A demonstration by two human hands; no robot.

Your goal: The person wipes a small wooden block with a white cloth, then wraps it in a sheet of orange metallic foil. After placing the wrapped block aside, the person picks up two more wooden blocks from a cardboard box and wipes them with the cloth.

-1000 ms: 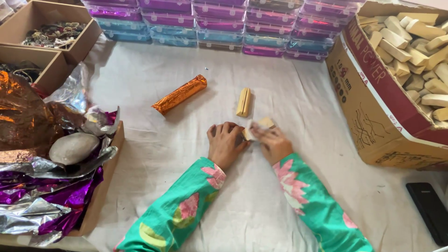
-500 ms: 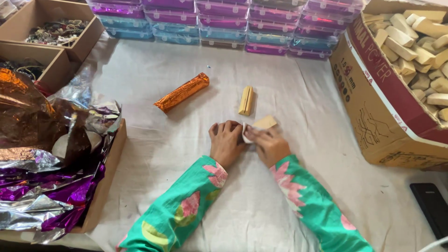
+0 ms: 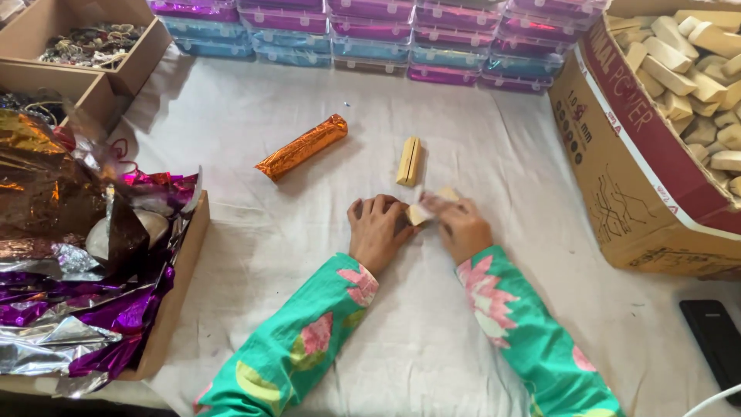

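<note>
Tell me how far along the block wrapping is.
Done: one foil-wrapped roll lies on the cloth. In hand: the left hand and right hand hold a pale block; a bare block pair waits nearby. Left: the cardboard box holds many bare blocks.

Both forearms, in green sleeves with pink flowers, reach forward from the bottom edge and converge toward the middle. The left hand (image 3: 377, 232) lies palm down, fingers curled and spread slightly, knuckles up. The right hand (image 3: 461, 225) sits just beside it, its fingers bent inward toward the left hand's fingertips; it is slightly blurred. The two hands nearly touch at the fingertips.
</note>
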